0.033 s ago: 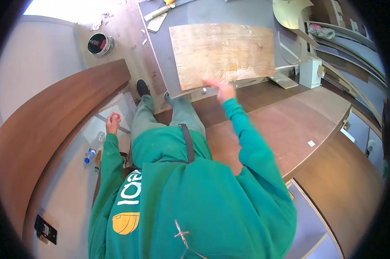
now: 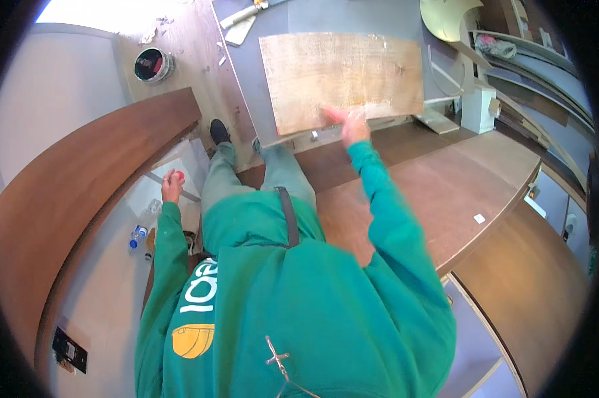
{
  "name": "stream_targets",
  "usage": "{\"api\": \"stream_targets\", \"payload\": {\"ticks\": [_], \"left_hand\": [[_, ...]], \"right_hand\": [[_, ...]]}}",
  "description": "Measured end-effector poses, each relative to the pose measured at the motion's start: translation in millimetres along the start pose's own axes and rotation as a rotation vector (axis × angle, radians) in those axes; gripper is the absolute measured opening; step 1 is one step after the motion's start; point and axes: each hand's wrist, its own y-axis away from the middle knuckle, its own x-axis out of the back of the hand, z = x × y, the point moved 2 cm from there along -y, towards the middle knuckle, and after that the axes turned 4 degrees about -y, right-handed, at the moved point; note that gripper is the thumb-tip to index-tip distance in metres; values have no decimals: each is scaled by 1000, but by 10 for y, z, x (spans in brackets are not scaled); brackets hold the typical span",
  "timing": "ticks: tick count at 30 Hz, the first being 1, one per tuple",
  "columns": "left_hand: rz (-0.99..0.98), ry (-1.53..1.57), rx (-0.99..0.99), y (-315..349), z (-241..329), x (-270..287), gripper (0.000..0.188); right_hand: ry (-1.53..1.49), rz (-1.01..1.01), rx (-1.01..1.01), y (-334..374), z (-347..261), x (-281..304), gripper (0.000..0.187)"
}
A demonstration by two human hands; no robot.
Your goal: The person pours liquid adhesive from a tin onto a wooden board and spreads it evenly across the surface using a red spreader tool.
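One flat wooden board (image 2: 339,69) lies on the grey counter (image 2: 316,16), and the right hand (image 2: 352,126) is over its near edge with a finger stretched out, too blurred to tell how far the rest opens or whether it holds anything. Left of the board and nearer the body, the left hand (image 2: 171,188) curls around a small red thing (image 2: 180,176); a bucket (image 2: 168,66) stands farther out, also left of the board.

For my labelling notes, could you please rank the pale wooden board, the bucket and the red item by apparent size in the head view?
1. Pale wooden board
2. Bucket
3. Red item, at the left hand
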Motion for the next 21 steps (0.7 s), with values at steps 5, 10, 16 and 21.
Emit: {"api": "stream_targets", "payload": {"ticks": [5,10,16,21], "left_hand": [[-15,-37,-6,42,28,-28,51],[8,-25,7,277,48,-52,54],[-2,-91,85,374,-176,-280,52],[-16,-64,64,320,-195,-408,50]], "right_hand": [[209,73,20,-601,863,205,43],[56,2,177,-850,947,272,39],[257,67,1,-1112,1065,412,33],[393,64,112,-490,769,-2,32]]}}
